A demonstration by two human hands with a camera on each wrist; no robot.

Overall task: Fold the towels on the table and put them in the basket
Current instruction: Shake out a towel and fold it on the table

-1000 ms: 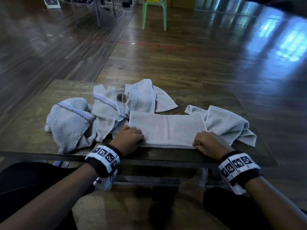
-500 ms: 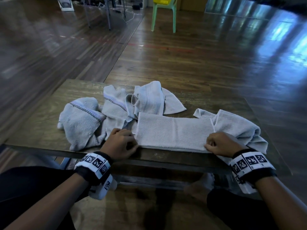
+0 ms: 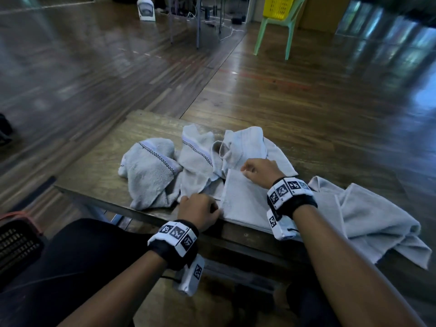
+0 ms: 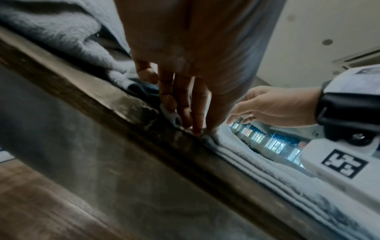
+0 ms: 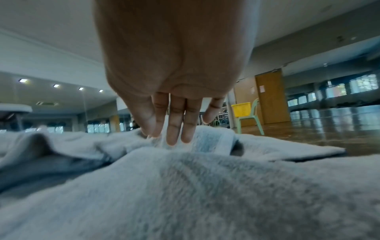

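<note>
Folded towel [image 3: 245, 199] lies flat at near edge of table [image 3: 99, 166], layers stacked along the edge in left wrist view. Left hand [image 3: 198, 211] at its near-left corner, fingers [image 4: 180, 104] curled down pinching the towel corner against the table edge. Right hand [image 3: 259, 171] at the far-left corner, thumb and fingertips [image 5: 176, 129] pinching the edge, looks slightly lifted but blurred, hard to confirm. Crumpled checker-trim towel [image 3: 151, 171] left of it, second trimmed towel [image 3: 195, 159] beside, pale towel [image 3: 245, 145] behind, loose towel [image 3: 377, 220] right, hanging off the table edge. Dark basket [image 3: 16, 244] on floor at left. Green chair [image 3: 276, 27] carrying yellow basket [image 3: 278, 7] far back.
</note>
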